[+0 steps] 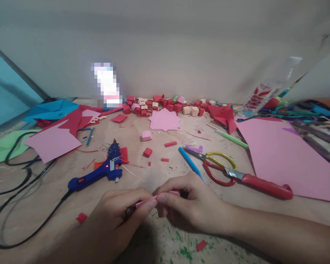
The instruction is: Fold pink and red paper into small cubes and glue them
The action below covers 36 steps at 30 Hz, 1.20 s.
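Note:
Both my hands meet low in the middle of the head view, pinching one narrow folded strip of pink paper (146, 201). My left hand (123, 207) is closed on its left part, with something dark showing under the fingers that I cannot make out. The fingers of my right hand (191, 203) close on the strip's right part, thumb against the left fingertips. Just beyond lie a pink paper box (146, 135), a red paper box (147, 152) and small red paper strips (171, 144).
A blue glue gun (99, 171) with a lit red light and black cord lies left. Right are scissors (220, 167), a red-handled tool (266, 185), a blue pen (191, 161) and a pink sheet (288, 161). Several small paper cubes (169, 104) line the back wall, near a leaning bottle (264, 97).

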Available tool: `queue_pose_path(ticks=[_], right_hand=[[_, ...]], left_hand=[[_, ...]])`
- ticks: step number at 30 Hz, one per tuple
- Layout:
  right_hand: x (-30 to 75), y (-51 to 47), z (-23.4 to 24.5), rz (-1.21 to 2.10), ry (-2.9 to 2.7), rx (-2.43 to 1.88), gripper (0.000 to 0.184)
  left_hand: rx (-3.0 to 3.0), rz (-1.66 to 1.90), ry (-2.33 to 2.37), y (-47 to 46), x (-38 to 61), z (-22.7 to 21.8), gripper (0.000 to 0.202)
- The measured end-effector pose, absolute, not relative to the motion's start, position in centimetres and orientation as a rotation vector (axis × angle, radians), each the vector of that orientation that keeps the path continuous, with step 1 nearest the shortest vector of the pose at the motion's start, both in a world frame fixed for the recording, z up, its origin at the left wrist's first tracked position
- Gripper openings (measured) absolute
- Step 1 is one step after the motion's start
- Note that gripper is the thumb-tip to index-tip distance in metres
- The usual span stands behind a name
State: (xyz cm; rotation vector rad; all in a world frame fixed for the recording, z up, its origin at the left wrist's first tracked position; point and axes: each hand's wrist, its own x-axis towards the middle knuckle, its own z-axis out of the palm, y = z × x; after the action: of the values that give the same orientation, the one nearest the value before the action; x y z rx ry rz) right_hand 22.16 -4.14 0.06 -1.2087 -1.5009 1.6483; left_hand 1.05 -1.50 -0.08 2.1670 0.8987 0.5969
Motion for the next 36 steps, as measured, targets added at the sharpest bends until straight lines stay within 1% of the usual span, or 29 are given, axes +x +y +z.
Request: queue_pose_path(ticks=[8, 13, 21, 25, 36], right_hand=[[22.24, -4.17, 0.14, 1.599, -1.540, -1.234, 0.044], [22.22, -4.07, 0.05, 1.584, -1.551, -1.215, 0.044], [22.18, -4.13, 0.23, 1.576, -1.555, -1.231, 0.036], [22.13, -4.13, 0.27, 1.570, -1.547, -1.235, 0.039], [22.31, -4.12, 0.09, 1.542, -1.559, -1.209, 0.046]], left_hand=[[2.172, 0.593, 0.918, -1.62, 0.93, -0.10, 0.029], [2.160, 0.609, 0.909, -1.70, 0.91, -0.25, 0.026], [2.167, 0.608, 0.948, -1.61, 1.04, -0.11, 0.031], [2.177, 0.609, 0.945, -1.64, 1.09, -0.16, 0.036], [2.118, 0.583, 0.906, -1.70, 0.97, -0.04, 0.029]])
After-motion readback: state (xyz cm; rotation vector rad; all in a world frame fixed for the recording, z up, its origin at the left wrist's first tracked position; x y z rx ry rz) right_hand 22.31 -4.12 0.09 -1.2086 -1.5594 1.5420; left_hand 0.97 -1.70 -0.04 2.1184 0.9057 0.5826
